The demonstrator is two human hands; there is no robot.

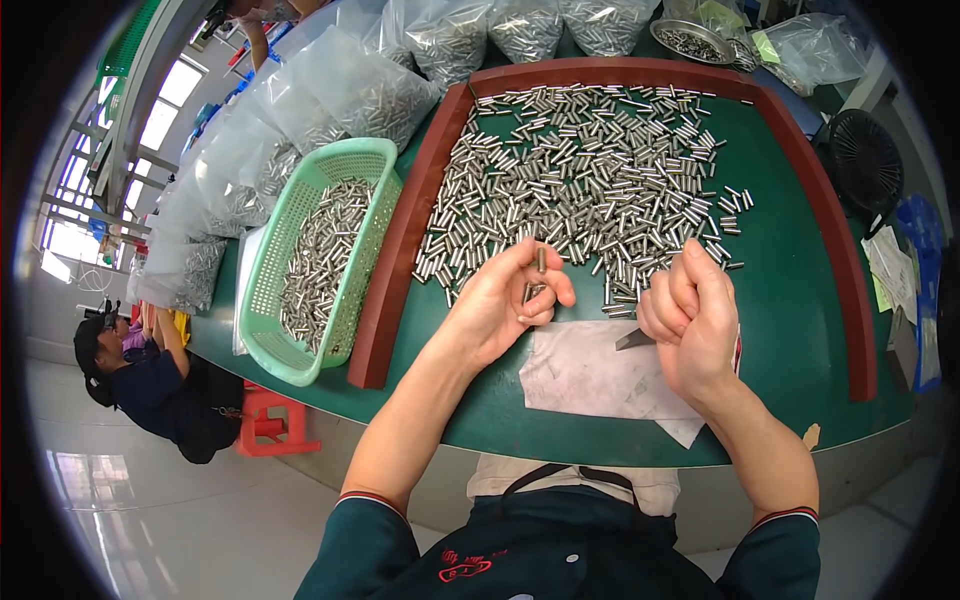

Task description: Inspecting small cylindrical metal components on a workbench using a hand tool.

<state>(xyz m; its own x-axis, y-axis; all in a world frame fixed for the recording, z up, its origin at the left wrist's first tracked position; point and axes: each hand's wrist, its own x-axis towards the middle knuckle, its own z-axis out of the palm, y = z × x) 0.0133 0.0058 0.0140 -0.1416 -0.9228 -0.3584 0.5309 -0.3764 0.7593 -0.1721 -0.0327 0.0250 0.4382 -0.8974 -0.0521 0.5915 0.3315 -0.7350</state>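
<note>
Your left grip (495,305) pinches a short metal pin (541,260) between thumb and finger. Your right grip (695,325) is curled closed around a dark-tipped tool (632,341), its tip pointing toward the left one. Beyond both, loose pins (620,180) spread over the green surface (790,310); just below lies a whitish cloth (580,375). A perforated basket (265,300) of pins stands left of your left grip.

Red lettering stands on the person's dark green shirt (610,545) — a few letters inside an outlined emblem (465,570), with smaller red characters just beside it, too small to make out. A yellow-green slip (766,46) at the upper right and a pale sheet (888,262) at the right — any writing on either is too small to read.
</note>
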